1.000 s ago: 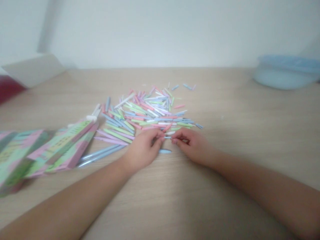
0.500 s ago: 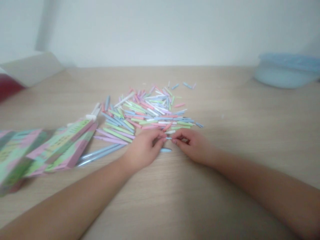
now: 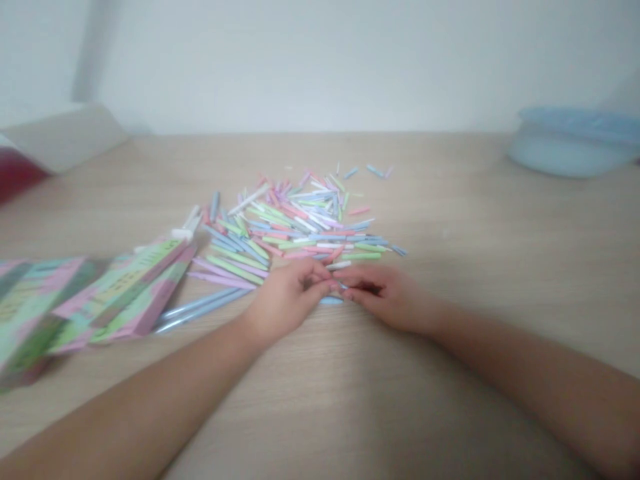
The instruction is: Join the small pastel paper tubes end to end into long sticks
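Observation:
My left hand (image 3: 295,293) and my right hand (image 3: 387,293) meet fingertip to fingertip, low over the table. Both pinch a small light-blue pen part (image 3: 343,286), mostly hidden by the fingers. Just beneath the fingertips, a blue pen piece (image 3: 331,301) lies on the wood. A white piece (image 3: 340,265) rests right behind them. Beyond the hands spreads a loose pile of pastel pen parts (image 3: 310,220) in pink, green, blue, white and lilac. Beside my left wrist lie long glossy blue tubes (image 3: 203,310).
Pink-and-green printed boxes (image 3: 125,287) lie overlapping at the left on the wooden table (image 3: 475,253). A white box-like thing (image 3: 65,137) and something red (image 3: 20,175) are at the far left. At the back right stands a pale-blue rounded container (image 3: 570,143). A white wall rises behind.
My fingertips have come closer together and slightly lower, so less of the blue pen part shows between them. The pile and boxes have stayed put.

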`<control>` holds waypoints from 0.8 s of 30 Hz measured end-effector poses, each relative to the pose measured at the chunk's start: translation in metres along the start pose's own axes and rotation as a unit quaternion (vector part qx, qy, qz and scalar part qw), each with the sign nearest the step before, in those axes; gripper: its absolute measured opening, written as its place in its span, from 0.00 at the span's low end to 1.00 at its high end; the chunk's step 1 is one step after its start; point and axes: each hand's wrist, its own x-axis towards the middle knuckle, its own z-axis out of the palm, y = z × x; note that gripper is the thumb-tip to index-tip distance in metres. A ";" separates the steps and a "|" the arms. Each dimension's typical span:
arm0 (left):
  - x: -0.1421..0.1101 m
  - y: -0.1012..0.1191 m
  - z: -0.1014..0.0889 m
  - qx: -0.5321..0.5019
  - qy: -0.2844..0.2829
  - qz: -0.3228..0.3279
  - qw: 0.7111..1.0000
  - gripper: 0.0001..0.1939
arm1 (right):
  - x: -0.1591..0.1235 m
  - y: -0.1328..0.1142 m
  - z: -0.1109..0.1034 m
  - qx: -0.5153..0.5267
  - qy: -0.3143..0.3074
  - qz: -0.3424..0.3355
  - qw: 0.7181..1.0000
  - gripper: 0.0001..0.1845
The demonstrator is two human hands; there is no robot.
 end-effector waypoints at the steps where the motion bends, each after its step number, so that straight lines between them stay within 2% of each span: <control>1: 0.000 0.000 0.000 -0.001 0.004 0.002 1.000 0.05 | 0.000 0.000 0.000 0.001 -0.003 0.000 1.000 0.15; 4: 0.000 0.000 -0.001 -0.002 0.001 0.009 1.000 0.04 | -0.001 0.003 0.000 0.009 -0.001 0.008 1.000 0.16; 9: 0.000 0.000 -0.002 -0.009 -0.039 0.021 0.999 0.10 | -0.002 0.010 0.002 0.060 -0.001 0.017 0.998 0.19; 13: 0.000 -0.001 -0.003 -0.037 -0.058 0.030 0.997 0.11 | -0.003 0.011 0.004 0.099 0.006 0.023 0.995 0.20; 24: 0.002 0.003 -0.002 -0.060 -0.073 0.051 0.994 0.11 | -0.005 0.018 0.006 0.071 0.026 0.024 0.997 0.22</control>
